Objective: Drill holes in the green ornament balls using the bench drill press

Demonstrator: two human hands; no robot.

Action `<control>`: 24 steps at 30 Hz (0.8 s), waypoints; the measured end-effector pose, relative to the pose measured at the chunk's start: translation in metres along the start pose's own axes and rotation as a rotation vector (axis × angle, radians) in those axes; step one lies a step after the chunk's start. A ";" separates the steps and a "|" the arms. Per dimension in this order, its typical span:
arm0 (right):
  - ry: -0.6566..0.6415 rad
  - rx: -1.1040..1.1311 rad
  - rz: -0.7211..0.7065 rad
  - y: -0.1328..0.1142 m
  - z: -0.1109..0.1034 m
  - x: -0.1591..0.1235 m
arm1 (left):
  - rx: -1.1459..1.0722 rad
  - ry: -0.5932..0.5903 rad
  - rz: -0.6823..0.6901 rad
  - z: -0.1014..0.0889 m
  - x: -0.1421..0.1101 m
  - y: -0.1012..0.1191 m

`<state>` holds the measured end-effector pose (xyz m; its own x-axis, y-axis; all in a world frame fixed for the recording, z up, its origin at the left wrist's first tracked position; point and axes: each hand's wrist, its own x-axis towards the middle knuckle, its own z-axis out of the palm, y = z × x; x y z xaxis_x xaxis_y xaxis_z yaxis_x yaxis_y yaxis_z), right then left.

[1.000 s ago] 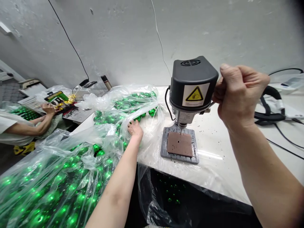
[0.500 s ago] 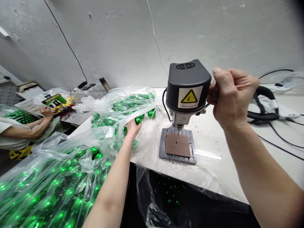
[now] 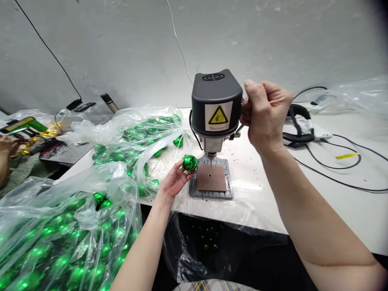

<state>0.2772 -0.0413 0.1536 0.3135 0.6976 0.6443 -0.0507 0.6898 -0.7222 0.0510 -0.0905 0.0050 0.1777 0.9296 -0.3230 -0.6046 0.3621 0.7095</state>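
A shiny green ball (image 3: 190, 162) is held in the fingers of my left hand (image 3: 176, 178), just left of a small drill press (image 3: 216, 103). My right hand (image 3: 265, 111) is closed around the press's feed handle, which it mostly hides. Under the thin drill bit (image 3: 211, 162) lies a square brown board (image 3: 209, 184) with a small hole. The board rests on the grey slotted base (image 3: 228, 193) of the press, and dark shavings are scattered around it.
Clear plastic bags of green balls lie on the white table (image 3: 333, 169) and at the front left (image 3: 60, 242). A black headset (image 3: 298, 129) with cables sits at the right. At the far left, a co-worker's arm (image 3: 4, 161) is near gold balls. More green balls show below the table edge.
My left hand has come out of the open bag and moved right to the press, carrying a green ball. My right hand keeps its grip on the handle. The view has shifted right.
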 end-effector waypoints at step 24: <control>0.007 -0.130 -0.053 0.002 0.002 0.004 | 0.200 0.057 0.200 0.005 0.003 -0.033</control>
<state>0.2765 -0.0367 0.1547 0.3194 0.6590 0.6810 0.0897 0.6944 -0.7140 0.0757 -0.0991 -0.0162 0.0228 0.9805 -0.1953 -0.4569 0.1839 0.8703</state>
